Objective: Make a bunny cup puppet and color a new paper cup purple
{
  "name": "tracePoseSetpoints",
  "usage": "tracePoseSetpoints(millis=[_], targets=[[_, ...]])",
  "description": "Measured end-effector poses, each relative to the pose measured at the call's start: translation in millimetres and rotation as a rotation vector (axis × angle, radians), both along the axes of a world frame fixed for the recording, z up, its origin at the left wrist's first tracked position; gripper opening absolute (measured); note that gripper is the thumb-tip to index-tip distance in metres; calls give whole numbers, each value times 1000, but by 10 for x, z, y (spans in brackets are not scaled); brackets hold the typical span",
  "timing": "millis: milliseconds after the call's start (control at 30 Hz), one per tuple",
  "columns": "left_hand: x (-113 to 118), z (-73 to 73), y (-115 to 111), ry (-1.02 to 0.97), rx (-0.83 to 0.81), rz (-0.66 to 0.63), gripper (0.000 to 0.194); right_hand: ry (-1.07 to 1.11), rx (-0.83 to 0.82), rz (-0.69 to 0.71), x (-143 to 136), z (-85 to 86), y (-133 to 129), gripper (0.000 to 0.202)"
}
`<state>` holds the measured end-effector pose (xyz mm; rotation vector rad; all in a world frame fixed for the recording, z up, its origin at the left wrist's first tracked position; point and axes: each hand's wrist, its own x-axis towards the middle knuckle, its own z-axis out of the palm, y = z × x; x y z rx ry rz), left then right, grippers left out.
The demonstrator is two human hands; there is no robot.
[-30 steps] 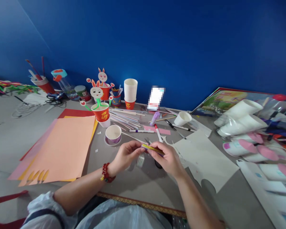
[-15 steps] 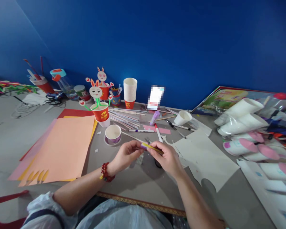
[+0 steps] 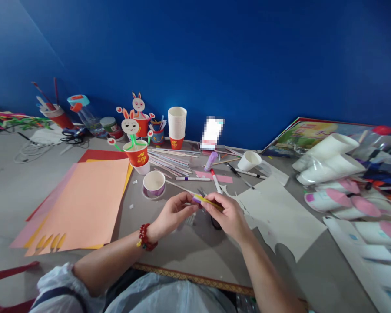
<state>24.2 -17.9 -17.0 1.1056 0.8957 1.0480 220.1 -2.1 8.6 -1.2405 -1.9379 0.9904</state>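
Note:
Between both hands, a little above the table, is a small yellow-and-purple piece (image 3: 198,198); its exact kind is too small to tell. My left hand (image 3: 172,214), with a red bead bracelet (image 3: 144,237) at the wrist, pinches its left end between thumb and fingers. My right hand (image 3: 227,216) grips the right end, its fingers hiding part of it. A thin white stick (image 3: 179,187) runs toward the fingers; whether it is held I cannot tell. Scissors (image 3: 216,222) lie partly hidden beneath my right hand. An open white paper cup (image 3: 154,182) stands left of the hands.
Coloured paper sheets (image 3: 87,200) lie at left, cut white paper (image 3: 280,213) at right. Behind are rabbit-figure cups (image 3: 137,154), stacked cups (image 3: 177,124), paper sticks (image 3: 169,161), a purple glue stick (image 3: 210,161) and markers (image 3: 193,179). Bagged white cups (image 3: 332,165) crowd the right side.
The view has shifted very slightly. Both hands keep their hold on the yellow-and-purple piece in nearly the same place.

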Motion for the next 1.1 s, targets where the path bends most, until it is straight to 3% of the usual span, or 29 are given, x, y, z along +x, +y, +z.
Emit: tracePoseSetpoints(millis=[533,933,1100], targets=[[-54,-51,6,47,97,-73,26,28,9,-47,9,-39,21,30],[-116,-207,64,183,196,18,32,29,37,-61,37,-31,3,29],[-118,-166,70,197,238,-5,30,132,-4,-75,22,-48,15,29]])
